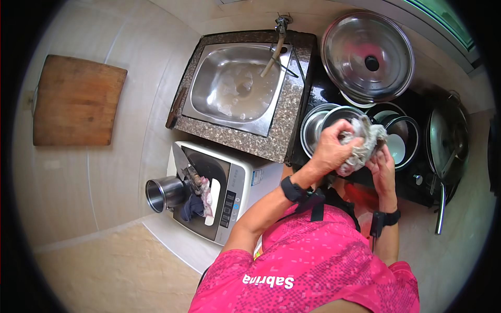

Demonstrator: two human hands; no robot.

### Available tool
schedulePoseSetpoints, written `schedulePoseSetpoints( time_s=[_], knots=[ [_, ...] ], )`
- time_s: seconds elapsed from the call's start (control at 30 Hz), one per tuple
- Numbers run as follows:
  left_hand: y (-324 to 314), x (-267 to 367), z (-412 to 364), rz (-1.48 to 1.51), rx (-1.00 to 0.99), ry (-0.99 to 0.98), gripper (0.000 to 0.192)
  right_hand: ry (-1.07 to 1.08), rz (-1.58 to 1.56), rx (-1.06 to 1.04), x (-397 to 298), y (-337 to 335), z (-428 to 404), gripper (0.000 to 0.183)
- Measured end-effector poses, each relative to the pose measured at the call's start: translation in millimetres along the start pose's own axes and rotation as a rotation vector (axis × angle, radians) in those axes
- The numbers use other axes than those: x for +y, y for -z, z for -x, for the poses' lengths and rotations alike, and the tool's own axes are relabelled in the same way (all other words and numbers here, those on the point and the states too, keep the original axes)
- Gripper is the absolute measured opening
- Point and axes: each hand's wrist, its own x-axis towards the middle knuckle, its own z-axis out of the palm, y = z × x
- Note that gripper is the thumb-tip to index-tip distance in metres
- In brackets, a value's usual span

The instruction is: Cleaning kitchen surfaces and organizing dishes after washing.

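A crumpled greyish-white rag (366,143) is bunched up between my two hands. My left hand (332,150) pinches it from the left, thumb and fingers pressed into the cloth. On the other side, my right hand (380,166) has its fingers against the rag's lower right edge. Whether something lies inside the bundle cannot be made out. Just beyond my hands are nested stainless steel bowls (312,126), partly covered by my left hand. To the right of the rag stands a dark-rimmed pot (415,146) with a white bowl (396,149) in it.
A large glass lid (352,43) rests behind the bowls. Farther right sits a lidded wok (446,133), its handle (441,211) jutting forward. Left is a steel sink (199,88) with cloudy water under a hose-fitted faucet (281,29). Cloths (195,205) and a steel pot (168,192) lie on the washing machine (242,176).
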Motion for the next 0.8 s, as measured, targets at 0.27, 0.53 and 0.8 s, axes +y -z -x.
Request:
schedulePoseSetpoints(
  time_s=[0.27, 0.53, 0.8],
  knots=[
    [-89, 6, 27, -0.429, -0.627, -0.399, 0.054, 0.084, -0.58, 0.218, 21, 64, 60, 0.049],
    [35, -17, 17, -0.682, -0.429, -0.018, 0.016, 0.021, -0.541, 0.758, 75, 148, 137, 0.032],
    [97, -71, 46, -0.44, -0.246, 0.456, 0.038, -0.108, -0.459, 0.805, 124, 116, 136, 0.031]
  ],
)
